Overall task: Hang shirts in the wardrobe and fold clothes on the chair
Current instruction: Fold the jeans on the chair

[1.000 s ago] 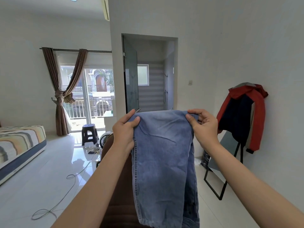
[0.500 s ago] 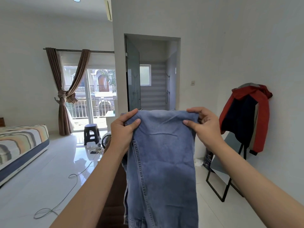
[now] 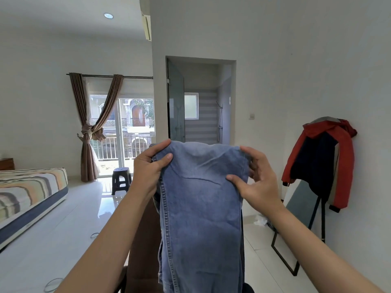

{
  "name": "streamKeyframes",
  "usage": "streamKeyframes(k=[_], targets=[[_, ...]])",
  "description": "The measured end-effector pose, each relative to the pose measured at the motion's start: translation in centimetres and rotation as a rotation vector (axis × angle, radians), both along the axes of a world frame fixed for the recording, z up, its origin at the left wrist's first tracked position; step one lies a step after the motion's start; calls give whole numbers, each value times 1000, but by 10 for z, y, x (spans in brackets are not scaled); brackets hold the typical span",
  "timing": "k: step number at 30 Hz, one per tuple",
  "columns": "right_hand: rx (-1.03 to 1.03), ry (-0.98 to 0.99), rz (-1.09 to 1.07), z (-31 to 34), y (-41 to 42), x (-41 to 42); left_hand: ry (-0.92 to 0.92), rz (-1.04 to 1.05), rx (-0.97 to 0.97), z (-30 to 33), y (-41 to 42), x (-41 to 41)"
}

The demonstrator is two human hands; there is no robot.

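Head view, left to right: striped bed (image 3: 31,187) and stool (image 3: 120,179) sit lower in frame than a second ago. Left hand (image 3: 148,168) pinches top corner of jeans (image 3: 201,208), unchanged. Right hand (image 3: 257,178), earlier clamped on opposite corner, now half open, thumb pressing denim lower down. Jeans hang over brown chair (image 3: 141,250). Red jacket (image 3: 321,163) far right.

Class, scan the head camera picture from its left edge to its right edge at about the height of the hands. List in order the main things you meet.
Bed → curtain → stool → left hand → jeans → right hand → jacket.
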State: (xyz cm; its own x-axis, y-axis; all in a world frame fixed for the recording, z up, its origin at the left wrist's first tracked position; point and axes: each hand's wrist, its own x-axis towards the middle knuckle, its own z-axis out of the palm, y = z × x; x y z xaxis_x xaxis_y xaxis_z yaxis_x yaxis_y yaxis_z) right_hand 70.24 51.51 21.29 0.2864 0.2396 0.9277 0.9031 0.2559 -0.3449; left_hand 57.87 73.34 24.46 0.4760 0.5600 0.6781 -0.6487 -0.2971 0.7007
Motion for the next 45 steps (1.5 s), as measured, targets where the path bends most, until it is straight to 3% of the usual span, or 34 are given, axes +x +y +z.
streamKeyframes(k=[6, 13, 19, 21, 23, 27, 31, 35, 45], targets=[[203, -102, -34, 25, 19, -6, 92, 144, 291, 1, 17, -13], [180, -88, 38, 58, 36, -15, 129, 180, 67, -46, 16, -14], [182, -53, 58, 80, 26, -14, 262, -182, -142, -94, 2, -4], [185, -36, 39, 85, 22, -10, 291, -212, -118, -94, -7, -1], [199, -11, 16, 86, 20, -6, 306, -112, -52, -92, -16, 2], [223, 26, -15, 84, 17, 1, 179, 75, 98, -87, -21, 0], [225, 60, -55, 80, 17, 12, 143, -34, 250, -67, -33, -14], [229, 83, -76, 81, 17, 19, 148, -219, 205, -58, -36, -21], [259, 111, -72, 86, 12, 21, 204, -58, 264, -32, -43, -23]])
